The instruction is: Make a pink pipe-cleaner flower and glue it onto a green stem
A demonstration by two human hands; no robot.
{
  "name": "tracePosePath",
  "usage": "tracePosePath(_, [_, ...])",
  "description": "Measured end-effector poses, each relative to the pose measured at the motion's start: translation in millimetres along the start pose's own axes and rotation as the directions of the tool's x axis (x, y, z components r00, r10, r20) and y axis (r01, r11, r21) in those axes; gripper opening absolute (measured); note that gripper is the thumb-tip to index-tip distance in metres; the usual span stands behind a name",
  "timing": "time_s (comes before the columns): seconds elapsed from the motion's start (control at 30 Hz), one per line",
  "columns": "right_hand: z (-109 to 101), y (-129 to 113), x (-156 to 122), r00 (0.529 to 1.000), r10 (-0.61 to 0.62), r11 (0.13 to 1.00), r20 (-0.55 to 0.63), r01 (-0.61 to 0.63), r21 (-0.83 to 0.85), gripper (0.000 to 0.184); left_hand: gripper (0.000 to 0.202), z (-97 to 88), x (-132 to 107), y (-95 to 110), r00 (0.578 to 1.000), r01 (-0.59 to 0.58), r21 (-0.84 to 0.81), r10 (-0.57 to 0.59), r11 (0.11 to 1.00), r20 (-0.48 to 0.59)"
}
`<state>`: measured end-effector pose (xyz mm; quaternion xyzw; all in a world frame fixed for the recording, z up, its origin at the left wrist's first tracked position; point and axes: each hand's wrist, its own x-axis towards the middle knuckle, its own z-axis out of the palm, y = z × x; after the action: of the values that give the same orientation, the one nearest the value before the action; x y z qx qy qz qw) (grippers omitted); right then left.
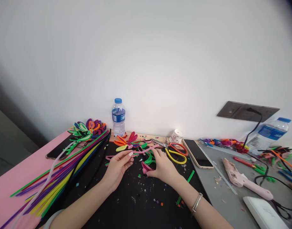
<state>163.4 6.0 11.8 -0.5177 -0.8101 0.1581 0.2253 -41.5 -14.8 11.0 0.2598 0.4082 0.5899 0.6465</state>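
My left hand [118, 165] pinches one end of a long pink pipe cleaner [146, 150] that runs to the right above the black mat [126, 203]. My right hand [163, 167] is closed, its fingers on the same pink pipe cleaner and its thumb against a folded magenta pipe cleaner loop [145, 168]. Green bent pieces [149, 159] lie between the two hands. Behind them sit orange, yellow and magenta petal loops [126, 142].
A bundle of long coloured pipe cleaners [62, 171] lies at left on a pink sheet, a phone [55, 152] beside it. Scissors [174, 148], another phone [198, 153], a pink glue gun [243, 181], water bottles [118, 117] and a tape roll [176, 136] stand around.
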Motion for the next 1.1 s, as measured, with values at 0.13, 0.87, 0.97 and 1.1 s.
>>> tracePosePath(0.13, [13,-1,14,0.999,-0.033,0.989,-0.002,0.033,0.145,0.079,0.023,0.2,1,1,1.0,-0.007,-0.028,0.007,1.0,-0.008])
tracePosePath(0.87, [4,-28,13,0.986,-0.112,0.92,0.127,0.151,-0.361,0.037,0.015,3.7,0,2,0.997,0.069,-0.107,-0.073,0.992,-0.037])
tracePosePath(0.97, [8,-29,9,0.966,-0.126,0.884,0.227,0.213,-0.416,0.026,0.013,4.0,-1,1,0.997,0.075,-0.097,-0.078,0.992,-0.029])
tracePosePath(1.1, [11,-27,25,0.973,-0.1,0.897,0.208,0.179,-0.405,0.022,0.013,3.1,0,-2,0.996,0.09,-0.069,-0.091,0.994,-0.013])
